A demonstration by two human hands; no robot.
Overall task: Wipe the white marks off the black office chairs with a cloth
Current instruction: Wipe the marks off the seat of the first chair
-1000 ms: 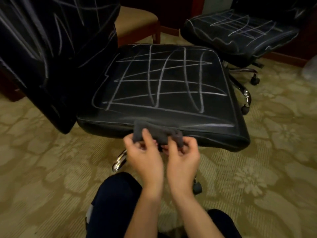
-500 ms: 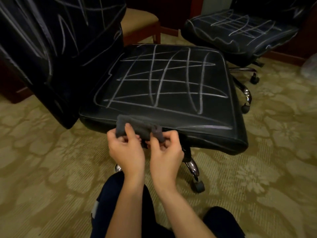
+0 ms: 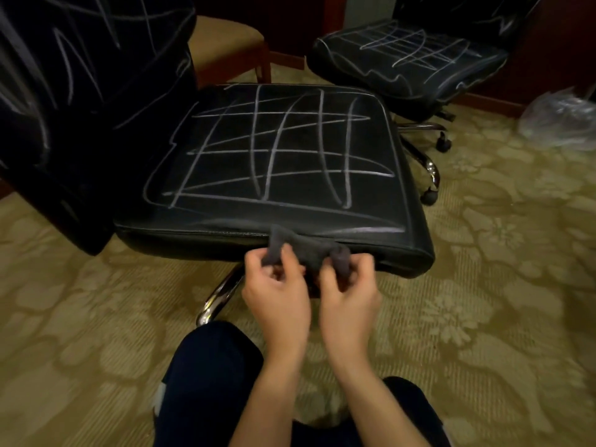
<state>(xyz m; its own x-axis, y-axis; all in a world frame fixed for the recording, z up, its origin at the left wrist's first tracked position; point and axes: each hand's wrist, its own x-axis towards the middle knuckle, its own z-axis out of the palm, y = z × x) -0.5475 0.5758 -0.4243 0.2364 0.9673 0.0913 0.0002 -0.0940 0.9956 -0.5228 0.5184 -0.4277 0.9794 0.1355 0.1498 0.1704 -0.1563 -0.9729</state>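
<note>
Both hands work one small dark grey cloth (image 3: 306, 250), bunched between them just off the near edge of the seat. Left hand (image 3: 274, 291) pinches the cloth's left end between thumb and curled fingers; right hand (image 3: 350, 295) grips the right end the same way. Cloth looks to be touching or almost touching the seat's front rim; contact cannot be told for sure.

Nearest black leather office-chair seat (image 3: 283, 156) lies straight ahead of the hands, beyond the cloth. White scribbled chalk-like marks (image 3: 277, 150) cover its top as a rough grid, long lines running left to right, shorter ones crossing front to back. All marks intact; wiping not yet begun, by the look of it.

Black backrest (image 3: 80, 91), also scrawled white, stands at the seat's left side, so the left hand is nearer to it. Near right corner of the seat sits closer to the right hand.

Judgement: cloth is being folded into a pad; first stroke would go forward onto the near edge.

Second marked black chair seat (image 3: 409, 56) sits well apart, far right.
</note>
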